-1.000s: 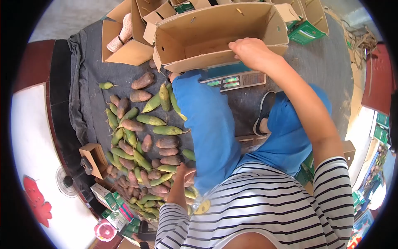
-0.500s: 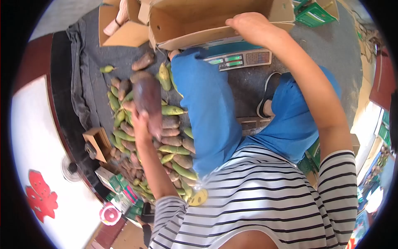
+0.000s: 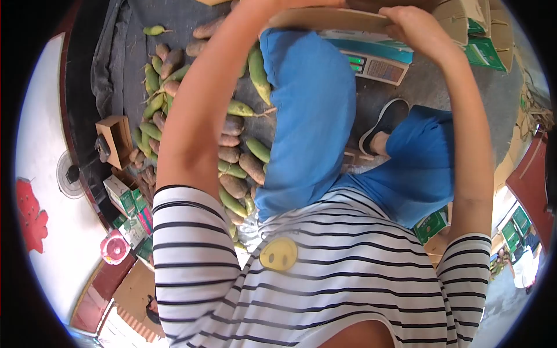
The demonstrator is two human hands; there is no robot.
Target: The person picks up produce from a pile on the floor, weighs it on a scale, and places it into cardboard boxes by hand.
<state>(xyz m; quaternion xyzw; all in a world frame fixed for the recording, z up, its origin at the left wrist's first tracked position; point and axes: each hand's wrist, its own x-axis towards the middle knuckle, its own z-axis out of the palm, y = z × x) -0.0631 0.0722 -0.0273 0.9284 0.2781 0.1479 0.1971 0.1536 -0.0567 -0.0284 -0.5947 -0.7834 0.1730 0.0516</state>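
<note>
- Head camera, nearest: green and reddish radishes (image 3: pixel 250 166) lie beside the blue left trouser leg (image 3: pixel 310 110).
- Beyond it, a digital scale (image 3: pixel 378 69).
- Cardboard box (image 3: pixel 333 19) just past the scale's display.
- Right hand (image 3: pixel 415 26): fingers loosely bent, tips at the box's near rim; grip unclear.
- Left hand (image 3: pixel 301 2): cut off by the top edge; fingers and hold cannot be told.

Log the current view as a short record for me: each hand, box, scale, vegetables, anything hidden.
left hand: at the top edge, mostly cut off; grip cannot be told
right hand: fingers at the near rim of the cardboard box
scale: juts out on the box's near side, display partly lit
green vegetables: loose on the floor, left of the legs
reddish-brown vegetables: mixed among them
hidden: box contents
</note>
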